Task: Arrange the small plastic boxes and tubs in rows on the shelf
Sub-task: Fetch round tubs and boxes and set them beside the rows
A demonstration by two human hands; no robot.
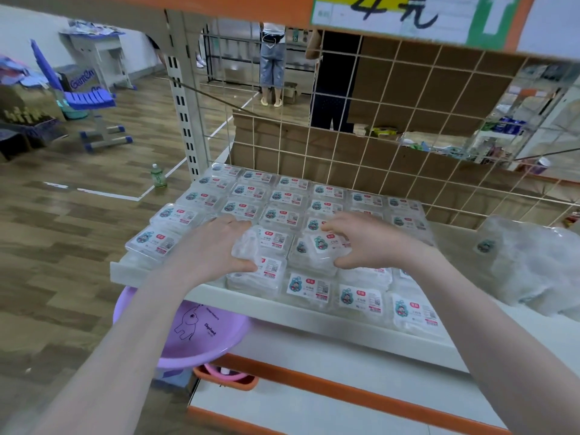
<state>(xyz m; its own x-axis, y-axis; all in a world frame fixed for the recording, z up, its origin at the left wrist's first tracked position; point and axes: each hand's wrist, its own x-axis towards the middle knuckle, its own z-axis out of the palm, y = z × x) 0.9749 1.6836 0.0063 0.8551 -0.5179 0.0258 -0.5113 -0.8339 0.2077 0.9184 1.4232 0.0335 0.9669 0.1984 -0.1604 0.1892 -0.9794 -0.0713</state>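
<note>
Both forearms reach toward twelve o'clock: the left hand (pixel 216 246) grips one clear labelled box (pixel 266 243) over the shelf (pixel 282 312), the right hand (pixel 364 243) pinches its neighbour (pixel 317 249). Judging by the slick plastic, either could slip and knock the packed rows (pixel 282 196) askew.

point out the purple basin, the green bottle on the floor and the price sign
purple basin (pixel 201 343), head view, on its inner wall
green bottle (pixel 158 176), head view, on its body
price sign (pixel 405 14), head view, on its white middle
</note>
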